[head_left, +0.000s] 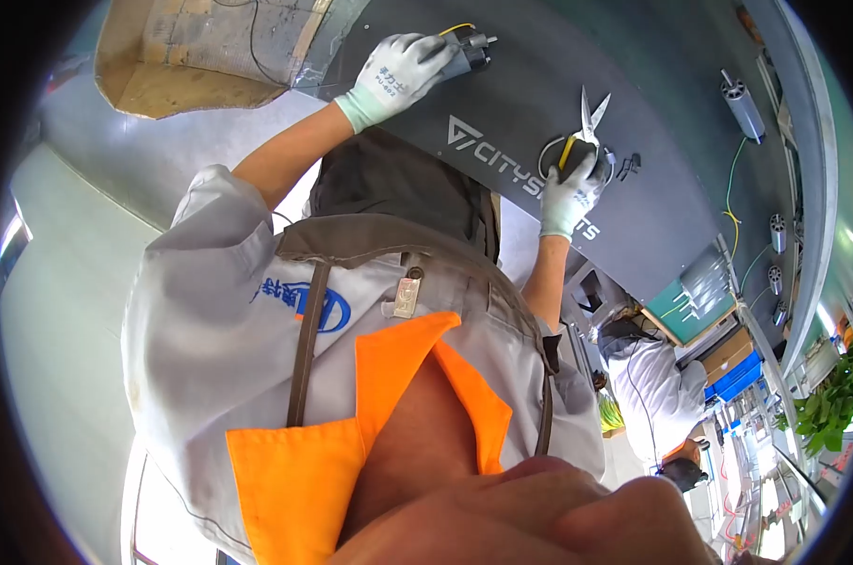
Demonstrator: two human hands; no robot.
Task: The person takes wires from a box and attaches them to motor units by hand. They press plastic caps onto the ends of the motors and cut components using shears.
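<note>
My left hand (400, 73), in a white glove, is closed around a small grey cylindrical motor (466, 58) at the top of the view. The motor's shaft points right, and a yellow wire curves above it. My right hand (574, 193), gloved too, grips a pair of scissors (591, 118) by the handles, blades apart and pointing away from me. A yellow strip (566, 153) shows at the handles; I cannot tell whether it belongs to them. Small black pieces (631, 167) lie just right of that hand on the dark mat (426, 113).
An open cardboard box (195, 89) stands at the upper left. More motors (744, 108) with green and yellow wires stand along the right side, near a metal rail (812, 188). Another person (648, 386) in a light uniform is at the lower right, near blue bins (735, 377).
</note>
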